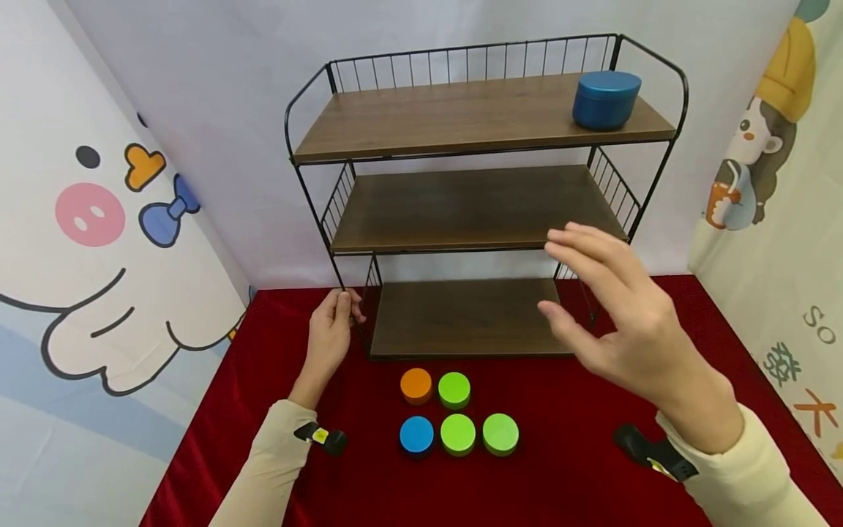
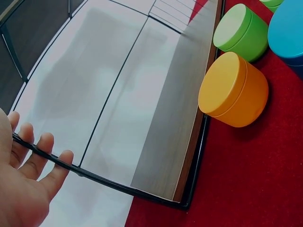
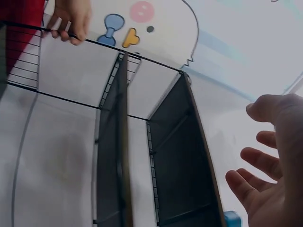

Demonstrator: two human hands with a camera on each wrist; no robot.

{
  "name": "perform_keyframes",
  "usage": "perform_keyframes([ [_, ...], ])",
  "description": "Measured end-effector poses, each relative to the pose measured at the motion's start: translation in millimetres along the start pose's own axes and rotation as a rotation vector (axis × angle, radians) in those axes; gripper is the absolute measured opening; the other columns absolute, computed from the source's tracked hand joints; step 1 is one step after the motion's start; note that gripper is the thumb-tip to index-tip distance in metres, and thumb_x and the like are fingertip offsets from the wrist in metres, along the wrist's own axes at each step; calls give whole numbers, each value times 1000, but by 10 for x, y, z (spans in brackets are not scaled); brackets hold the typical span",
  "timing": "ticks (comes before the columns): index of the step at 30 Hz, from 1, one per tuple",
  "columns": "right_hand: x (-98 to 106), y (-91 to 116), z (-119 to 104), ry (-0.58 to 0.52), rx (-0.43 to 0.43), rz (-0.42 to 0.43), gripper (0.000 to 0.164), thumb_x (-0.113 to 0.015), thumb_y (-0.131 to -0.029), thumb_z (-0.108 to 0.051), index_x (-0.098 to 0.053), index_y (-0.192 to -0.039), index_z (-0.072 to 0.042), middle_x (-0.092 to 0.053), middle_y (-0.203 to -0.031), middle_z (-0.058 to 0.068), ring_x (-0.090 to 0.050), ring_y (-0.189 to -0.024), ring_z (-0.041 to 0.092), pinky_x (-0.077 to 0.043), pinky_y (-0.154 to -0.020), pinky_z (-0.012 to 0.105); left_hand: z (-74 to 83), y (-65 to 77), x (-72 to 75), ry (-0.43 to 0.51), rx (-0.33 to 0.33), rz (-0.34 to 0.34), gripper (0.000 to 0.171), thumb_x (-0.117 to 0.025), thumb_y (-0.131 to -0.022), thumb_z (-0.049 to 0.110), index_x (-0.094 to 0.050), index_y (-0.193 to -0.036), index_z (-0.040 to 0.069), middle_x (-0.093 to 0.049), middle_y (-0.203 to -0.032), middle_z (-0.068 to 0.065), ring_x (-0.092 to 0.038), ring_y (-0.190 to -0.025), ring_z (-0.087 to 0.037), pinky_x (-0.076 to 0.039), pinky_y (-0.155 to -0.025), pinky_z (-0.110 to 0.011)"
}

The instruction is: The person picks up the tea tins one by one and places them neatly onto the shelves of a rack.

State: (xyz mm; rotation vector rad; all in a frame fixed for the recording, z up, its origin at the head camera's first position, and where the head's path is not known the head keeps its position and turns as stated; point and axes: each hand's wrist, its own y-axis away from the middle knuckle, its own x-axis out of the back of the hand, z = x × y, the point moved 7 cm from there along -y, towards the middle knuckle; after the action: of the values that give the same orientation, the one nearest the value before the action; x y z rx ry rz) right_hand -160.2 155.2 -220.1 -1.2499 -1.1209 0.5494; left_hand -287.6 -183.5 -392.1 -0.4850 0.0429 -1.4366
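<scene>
A three-tier shelf rack (image 1: 454, 212) with brown boards and a black wire frame stands against the back wall. My left hand (image 1: 331, 326) grips its left front post low down; in the left wrist view the fingers (image 2: 57, 172) curl past the black rod. My right hand (image 1: 615, 329) hovers in front of the rack's right side, fingers spread and holding nothing. At the top board's right end sits a blue oval tin (image 1: 606, 100). Before the bottom board are an orange round tin (image 1: 416, 386), a blue round tin (image 1: 417, 435) and three green round tins (image 1: 457, 433).
Dark red cloth (image 1: 566, 468) covers the table. Printed cartoon curtains hang at the left (image 1: 151, 307) and right (image 1: 777, 271). A pale cloth (image 1: 461, 22) forms the backdrop behind the rack.
</scene>
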Motion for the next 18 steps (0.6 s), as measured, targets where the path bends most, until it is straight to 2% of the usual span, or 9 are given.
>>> perform_keyframes([
  [7,-218,280,81,-43,-2,-123,51,-61,-104,-36,-65,-122,12,-64,-126,28,-57,-127,35,-40,-119,27,-21,5,4,-10,15,0,30,-40,-113,14,-61,-105,-7,-58,-90,-32,-65,-86,-45,-62,-83,-48],
  [11,-314,453,141,-64,-20,-166,50,-61,-104,-34,-65,-126,10,-64,-129,26,-56,-127,36,-40,-119,27,-36,5,7,-9,12,-1,31,-40,-113,15,-61,-105,-8,-58,-90,-31,-65,-85,-43,-62,-82,-45],
  [18,-483,823,223,-109,-80,-217,52,-61,-104,-35,-61,-132,10,-62,-131,27,-53,-134,29,-38,-119,22,-41,-2,5,-3,10,-5,32,-40,-113,14,-61,-106,-10,-58,-89,-31,-64,-87,-48,-62,-82,-44],
])
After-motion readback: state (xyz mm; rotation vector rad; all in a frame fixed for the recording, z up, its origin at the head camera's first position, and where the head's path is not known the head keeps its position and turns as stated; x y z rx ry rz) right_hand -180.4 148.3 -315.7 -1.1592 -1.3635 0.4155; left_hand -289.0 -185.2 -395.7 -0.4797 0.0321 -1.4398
